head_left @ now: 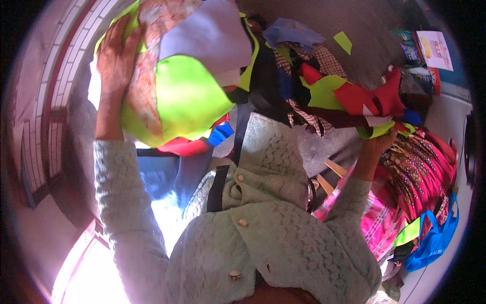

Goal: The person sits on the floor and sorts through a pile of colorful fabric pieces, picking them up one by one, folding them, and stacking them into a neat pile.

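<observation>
Raised at the upper left, my left hand [115, 63] is closed on the edge of a loose bunch of fabric pieces, its thumb side against a floral strip [147, 96]. A lime-green piece [190, 93] and a pale lavender piece [210, 38] hang in that bunch. Low on the right, my right hand [382, 144] grips a lime-green fabric scrap [374, 130]. Just beyond it spreads a heap of scraps, with red cloth [357, 99] and brown checked cloth [326, 61] among them. The fingertips of both hands are partly hidden by cloth.
Bright pink patterned cloth [430, 162] lies beside my right forearm. A blue bag [438, 240] is at the lower right. Packets and a white printed sheet [434, 49] stand at the upper right. One lime scrap [343, 43] lies alone on the grey floor [374, 20].
</observation>
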The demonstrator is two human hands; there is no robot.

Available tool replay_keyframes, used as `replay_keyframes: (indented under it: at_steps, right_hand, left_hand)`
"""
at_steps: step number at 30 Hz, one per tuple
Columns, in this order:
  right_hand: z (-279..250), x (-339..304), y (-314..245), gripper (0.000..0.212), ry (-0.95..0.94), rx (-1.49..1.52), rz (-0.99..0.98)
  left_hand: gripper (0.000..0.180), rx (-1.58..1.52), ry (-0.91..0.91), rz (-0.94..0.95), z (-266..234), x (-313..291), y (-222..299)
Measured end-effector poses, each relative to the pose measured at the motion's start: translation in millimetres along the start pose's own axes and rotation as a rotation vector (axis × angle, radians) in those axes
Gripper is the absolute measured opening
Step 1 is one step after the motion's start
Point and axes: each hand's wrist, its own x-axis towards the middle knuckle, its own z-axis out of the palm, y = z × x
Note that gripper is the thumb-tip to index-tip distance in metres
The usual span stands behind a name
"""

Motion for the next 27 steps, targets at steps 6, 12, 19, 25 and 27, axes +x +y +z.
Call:
replay_keyframes:
  at_steps: [6, 12, 19, 25, 27]
  right_hand:
    - [37.2, -36.7, 17.1, 0.031, -0.019, -0.596, -0.362]
    - [34.2, -56.8, 38.3, 0.032, -0.160, -0.193, -0.118]
    - [35.0, -101.5, 88.4, 0.034, -0.292, -0.097, 0.217]
    - [45.3, -126.1, 124.3, 0.036, -0.376, -0.068, 0.421]
    - [46.8, -129.0, 134.3, 0.037, -0.399, -0.049, 0.471]
  left_hand:
    - [0.042, 0.044, 0.053, -0.004, 8.6, -3.7, -17.8]
    - [0.050, 0.054, 0.207, 0.415, 8.0, -8.0, -50.9]
    - [0.040, -0.663, 0.309, -0.246, -61.3, -35.9, -6.6]
    - [0.027, -0.650, 0.306, -0.462, -97.8, -122.6, 63.7]
    - [0.021, -0.874, 0.205, -0.473, -95.1, -151.6, 90.4]
